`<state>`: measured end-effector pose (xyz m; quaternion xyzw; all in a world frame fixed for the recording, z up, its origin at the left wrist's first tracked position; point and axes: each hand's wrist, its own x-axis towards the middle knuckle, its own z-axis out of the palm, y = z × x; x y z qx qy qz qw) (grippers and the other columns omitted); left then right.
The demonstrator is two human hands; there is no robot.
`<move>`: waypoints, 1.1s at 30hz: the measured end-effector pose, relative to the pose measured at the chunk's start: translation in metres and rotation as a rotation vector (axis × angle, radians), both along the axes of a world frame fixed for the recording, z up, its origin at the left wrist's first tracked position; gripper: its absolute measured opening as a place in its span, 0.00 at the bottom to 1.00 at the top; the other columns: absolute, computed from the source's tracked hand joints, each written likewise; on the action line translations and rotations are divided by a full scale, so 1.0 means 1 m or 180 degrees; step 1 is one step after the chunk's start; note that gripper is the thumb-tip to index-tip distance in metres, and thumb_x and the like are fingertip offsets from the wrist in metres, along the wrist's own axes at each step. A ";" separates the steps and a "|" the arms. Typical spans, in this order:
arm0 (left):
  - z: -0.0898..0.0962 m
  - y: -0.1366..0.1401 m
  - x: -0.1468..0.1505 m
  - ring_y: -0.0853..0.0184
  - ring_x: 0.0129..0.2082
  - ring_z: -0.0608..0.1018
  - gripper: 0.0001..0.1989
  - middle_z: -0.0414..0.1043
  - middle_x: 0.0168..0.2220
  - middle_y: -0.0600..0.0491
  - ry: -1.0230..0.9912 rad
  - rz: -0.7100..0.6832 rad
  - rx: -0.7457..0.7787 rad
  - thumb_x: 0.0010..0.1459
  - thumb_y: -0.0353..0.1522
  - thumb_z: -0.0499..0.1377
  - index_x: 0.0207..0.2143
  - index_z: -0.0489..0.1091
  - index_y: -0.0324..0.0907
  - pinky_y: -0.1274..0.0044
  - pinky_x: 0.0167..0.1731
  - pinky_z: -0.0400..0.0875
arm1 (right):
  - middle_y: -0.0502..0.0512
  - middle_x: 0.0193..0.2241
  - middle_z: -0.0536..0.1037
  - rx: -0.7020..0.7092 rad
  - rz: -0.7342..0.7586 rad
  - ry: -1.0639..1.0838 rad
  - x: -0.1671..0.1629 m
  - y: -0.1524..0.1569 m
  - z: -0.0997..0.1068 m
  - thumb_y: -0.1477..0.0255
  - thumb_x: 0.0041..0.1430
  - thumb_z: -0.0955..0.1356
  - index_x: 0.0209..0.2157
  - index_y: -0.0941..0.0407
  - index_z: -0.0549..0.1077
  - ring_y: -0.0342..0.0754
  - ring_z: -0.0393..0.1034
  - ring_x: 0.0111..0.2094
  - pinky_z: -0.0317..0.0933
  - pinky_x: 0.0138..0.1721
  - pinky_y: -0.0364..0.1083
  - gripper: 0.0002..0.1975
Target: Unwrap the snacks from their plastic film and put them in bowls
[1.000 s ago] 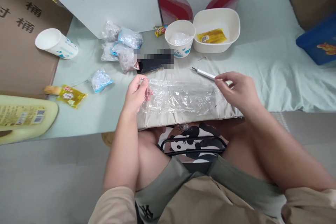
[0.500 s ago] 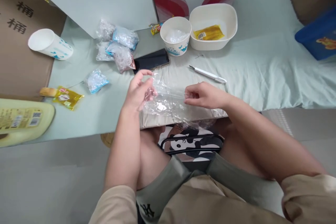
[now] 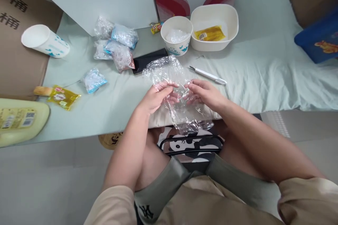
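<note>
A crumpled clear plastic bag (image 3: 165, 68) stretches between my hands, spilling back toward the phone and down over the table's front edge. My left hand (image 3: 161, 96) pinches it from the left, with the fingers partly seen through the film. From the right, my right hand (image 3: 207, 93) grips the same plastic, thumb and fingertips close to the left ones. Just behind lies a black phone (image 3: 148, 62), partly covered by the film. To the right rests a slim white-handled tool (image 3: 210, 74) with a dark pointed tip.
Several plastic-wrapped packets (image 3: 123, 56) lie left of a paper cup (image 3: 179, 47) containing clear plastic. A white tub (image 3: 233, 31) holds a yellow packet (image 3: 211, 33). Another cup (image 3: 56, 44) lies tipped at left, near a yellow wrapper (image 3: 64, 96) and a pale yellow bottle (image 3: 23, 121). Boxes stand behind.
My left hand has moved right and slightly down, closer to my right hand. The plastic has shifted, with more of it now spread up toward the phone and cup.
</note>
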<state>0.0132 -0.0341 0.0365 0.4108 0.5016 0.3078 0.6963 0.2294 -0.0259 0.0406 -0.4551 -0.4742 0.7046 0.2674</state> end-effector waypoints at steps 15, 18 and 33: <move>0.001 0.000 -0.016 0.70 0.17 0.73 0.20 0.70 0.19 0.60 -0.0003 0.0255 0.0674 0.54 0.43 0.70 0.47 0.71 0.48 0.79 0.16 0.63 | 0.48 0.26 0.78 0.0357 -0.0305 0.0528 0.007 -0.007 -0.013 0.53 0.65 0.69 0.69 0.46 0.61 0.48 0.75 0.25 0.67 0.29 0.47 0.35; 0.003 -0.003 -0.017 0.69 0.21 0.76 0.17 0.72 0.23 0.59 -0.0296 0.0493 0.0846 0.52 0.41 0.70 0.43 0.73 0.49 0.79 0.20 0.68 | 0.48 0.29 0.78 0.0499 -0.0302 0.0768 0.009 -0.008 -0.009 0.56 0.65 0.68 0.60 0.46 0.69 0.47 0.74 0.26 0.68 0.30 0.47 0.24; -0.013 0.003 -0.018 0.69 0.32 0.76 0.21 0.77 0.47 0.49 0.0868 0.0329 0.1706 0.48 0.37 0.72 0.46 0.78 0.47 0.77 0.30 0.69 | 0.55 0.46 0.75 0.0681 -0.0528 -0.0111 0.009 0.007 -0.026 0.67 0.51 0.76 0.62 0.47 0.58 0.47 0.71 0.35 0.70 0.36 0.48 0.40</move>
